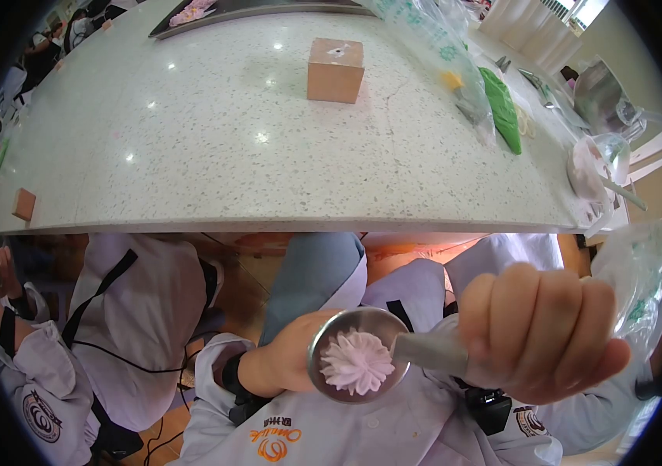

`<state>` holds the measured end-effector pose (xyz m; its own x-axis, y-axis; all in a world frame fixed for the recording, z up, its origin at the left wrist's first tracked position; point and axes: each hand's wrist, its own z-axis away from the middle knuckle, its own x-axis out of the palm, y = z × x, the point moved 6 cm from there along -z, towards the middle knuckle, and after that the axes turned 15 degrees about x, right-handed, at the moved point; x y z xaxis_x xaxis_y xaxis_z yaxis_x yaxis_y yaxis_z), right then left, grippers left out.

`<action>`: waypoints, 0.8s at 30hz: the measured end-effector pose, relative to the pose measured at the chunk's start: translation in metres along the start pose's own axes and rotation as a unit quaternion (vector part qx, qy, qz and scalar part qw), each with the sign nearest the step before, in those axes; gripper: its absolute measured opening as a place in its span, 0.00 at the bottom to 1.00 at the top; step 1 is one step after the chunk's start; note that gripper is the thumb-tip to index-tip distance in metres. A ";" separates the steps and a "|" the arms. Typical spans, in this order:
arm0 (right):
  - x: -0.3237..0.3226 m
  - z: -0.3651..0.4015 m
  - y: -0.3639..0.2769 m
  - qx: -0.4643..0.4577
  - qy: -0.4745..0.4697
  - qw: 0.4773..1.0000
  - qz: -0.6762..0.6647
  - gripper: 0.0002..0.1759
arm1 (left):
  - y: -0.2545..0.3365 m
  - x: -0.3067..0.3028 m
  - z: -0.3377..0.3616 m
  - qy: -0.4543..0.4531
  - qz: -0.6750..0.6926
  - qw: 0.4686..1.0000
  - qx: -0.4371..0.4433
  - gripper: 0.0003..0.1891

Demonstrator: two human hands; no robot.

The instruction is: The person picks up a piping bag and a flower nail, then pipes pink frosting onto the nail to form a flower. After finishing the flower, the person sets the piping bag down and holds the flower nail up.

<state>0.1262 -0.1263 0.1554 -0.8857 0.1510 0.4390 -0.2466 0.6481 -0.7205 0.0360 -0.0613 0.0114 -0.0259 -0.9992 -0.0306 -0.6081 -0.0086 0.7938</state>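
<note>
My left hand (288,361) sits low in the view and holds up a round metal disc (326,383). On the disc is a pale pink piped cream flower (356,362) with pointed petals. My right hand (542,330) is closed around a clear piping bag (641,279). The bag's metal tip (429,350) points left and meets the right edge of the flower. Both sleeves are white, and an orange logo shows on my coat below the disc.
A speckled white counter (214,147) lies ahead, with a wooden block (335,70) at its middle and a smaller block (24,203) at its left edge. Piping bags with green cream (502,109), a bowl (595,163) and a dark tray (253,9) are farther off. Another person in a white coat (145,311) is on my left.
</note>
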 end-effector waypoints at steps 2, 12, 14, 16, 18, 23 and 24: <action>-0.008 -0.002 0.002 -0.007 -0.022 1.000 0.013 0.14 | -0.006 0.003 0.009 0.057 0.092 0.992 -0.069 0.23; -0.036 0.014 0.006 0.138 0.012 0.990 0.010 0.51 | -0.016 -0.006 0.021 0.199 0.247 0.946 -0.059 0.21; -0.049 0.018 0.013 0.193 0.069 0.973 0.108 0.55 | -0.006 -0.012 0.011 0.224 0.264 0.938 -0.034 0.22; -0.056 0.026 0.014 0.184 0.098 0.967 0.143 0.56 | -0.008 -0.024 0.014 0.397 0.269 0.855 -0.198 0.05; -0.073 0.038 0.017 0.222 0.135 0.951 0.171 0.54 | -0.002 -0.034 0.016 0.209 0.285 0.935 0.015 0.24; -0.095 0.046 0.017 0.323 -0.004 0.904 0.280 0.43 | 0.040 -0.069 -0.009 0.239 0.219 0.946 0.012 0.24; -0.095 0.046 0.014 0.304 -0.010 0.909 0.283 0.43 | 0.050 -0.075 -0.018 0.242 0.202 0.949 0.027 0.24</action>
<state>0.1887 -0.1658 0.0785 -0.9437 0.3152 -0.1004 0.0844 -0.0641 -0.9944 0.0215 0.0126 0.0640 0.0947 -0.8216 0.5621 -0.6658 0.3675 0.6493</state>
